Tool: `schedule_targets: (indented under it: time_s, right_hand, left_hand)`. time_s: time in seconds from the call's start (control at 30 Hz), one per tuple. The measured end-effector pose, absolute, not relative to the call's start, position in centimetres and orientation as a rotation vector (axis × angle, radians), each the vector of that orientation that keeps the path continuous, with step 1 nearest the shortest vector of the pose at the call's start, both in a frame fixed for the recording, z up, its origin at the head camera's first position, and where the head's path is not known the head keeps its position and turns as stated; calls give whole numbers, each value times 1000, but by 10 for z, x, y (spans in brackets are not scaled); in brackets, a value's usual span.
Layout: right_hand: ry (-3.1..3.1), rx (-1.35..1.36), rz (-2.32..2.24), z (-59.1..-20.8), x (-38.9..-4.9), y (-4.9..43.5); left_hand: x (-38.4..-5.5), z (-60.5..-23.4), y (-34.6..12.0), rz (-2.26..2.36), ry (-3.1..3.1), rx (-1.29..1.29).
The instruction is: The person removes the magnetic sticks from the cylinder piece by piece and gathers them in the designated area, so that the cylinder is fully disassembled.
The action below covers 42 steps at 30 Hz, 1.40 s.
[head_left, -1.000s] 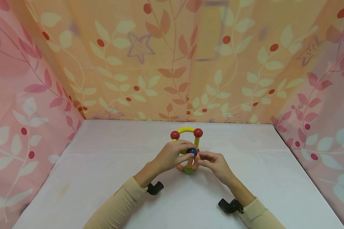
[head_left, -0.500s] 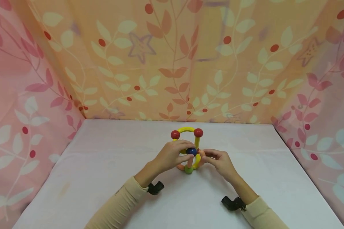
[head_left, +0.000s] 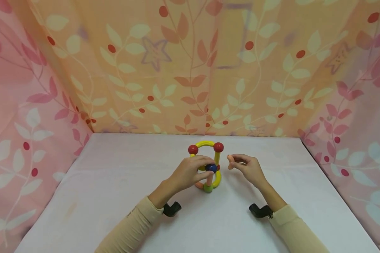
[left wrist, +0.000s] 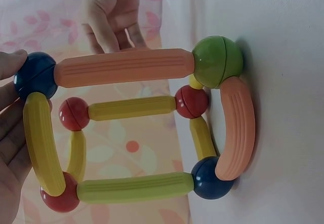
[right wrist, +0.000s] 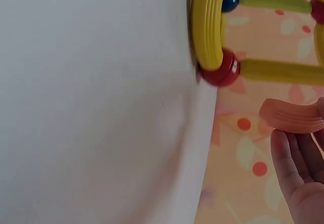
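Note:
A frame of magnetic balls and sticks stands upright on the table. My left hand holds the blue ball at its top front corner between thumb and fingers. Below that ball, a straight orange stick runs down to a green ball. Red balls and yellow sticks form the back. At the base, a curved yellow stick joins the green ball to a red one. To the right, apart from the frame, my right hand pinches a loose curved orange stick in the air.
White cloth covers the table. Patterned curtains enclose its back and sides. Black devices are strapped at both wrists.
The right hand has drawn the curved orange stick away from the frame's lower right side, moving right and up. My left hand stays on the blue ball, and the frame has stayed put.

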State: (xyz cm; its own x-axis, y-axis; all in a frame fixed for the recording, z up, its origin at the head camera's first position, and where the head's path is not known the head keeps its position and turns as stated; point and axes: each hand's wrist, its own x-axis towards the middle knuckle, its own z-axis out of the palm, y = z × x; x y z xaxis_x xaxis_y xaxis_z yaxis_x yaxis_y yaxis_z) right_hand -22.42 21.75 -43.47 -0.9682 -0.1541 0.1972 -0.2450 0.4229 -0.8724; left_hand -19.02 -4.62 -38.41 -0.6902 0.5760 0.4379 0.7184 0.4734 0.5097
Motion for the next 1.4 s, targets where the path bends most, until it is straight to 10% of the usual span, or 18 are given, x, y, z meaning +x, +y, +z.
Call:
schedule_targets:
  time_s: [1.4]
  right_hand:
    - [-2924, 639, 308, -455, -332, 274]
  left_hand:
    - [-189, -389, -47, -1088, -2482, -1112]
